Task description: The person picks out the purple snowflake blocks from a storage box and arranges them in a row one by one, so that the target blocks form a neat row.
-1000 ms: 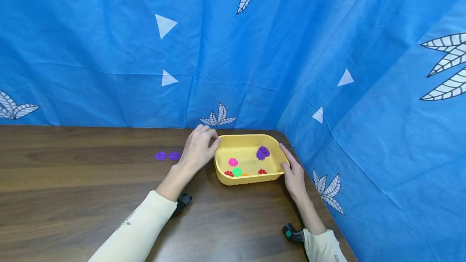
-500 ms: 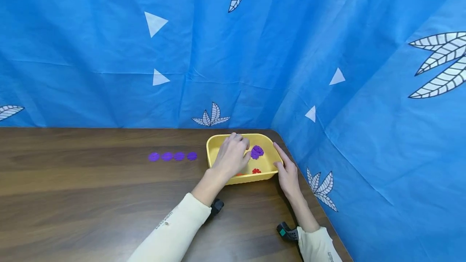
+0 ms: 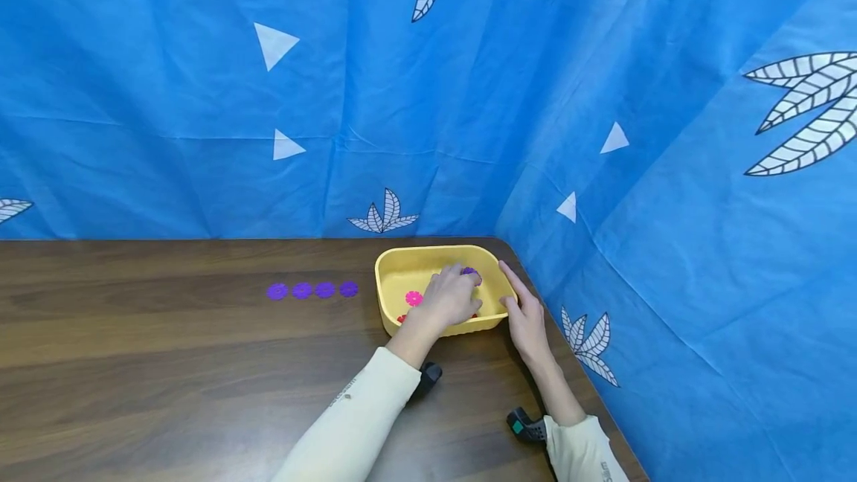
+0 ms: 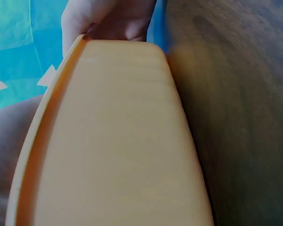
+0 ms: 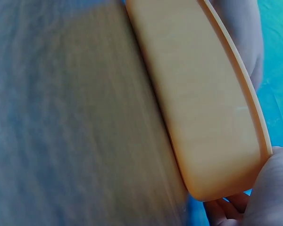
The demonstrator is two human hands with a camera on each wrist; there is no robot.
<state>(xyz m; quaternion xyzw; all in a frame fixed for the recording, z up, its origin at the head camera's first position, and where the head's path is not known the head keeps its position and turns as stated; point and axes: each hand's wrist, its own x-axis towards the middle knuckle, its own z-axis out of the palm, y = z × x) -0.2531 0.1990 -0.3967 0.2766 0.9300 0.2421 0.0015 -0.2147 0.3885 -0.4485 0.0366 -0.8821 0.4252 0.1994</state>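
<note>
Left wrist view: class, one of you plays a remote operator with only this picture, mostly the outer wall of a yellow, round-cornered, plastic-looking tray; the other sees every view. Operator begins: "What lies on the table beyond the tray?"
Observer: Four flat purple flower-shaped discs lie in a row on the brown wood-grain table.
Operator: And inside the tray?
Observer: A pink notched disc, among others, lies in the yellow round-cornered tray.
Operator: Where are the left hand's fingertips?
Observer: The left hand reaches into the tray, fingers by the purple pieces; whether it grips one, I cannot tell.
</note>
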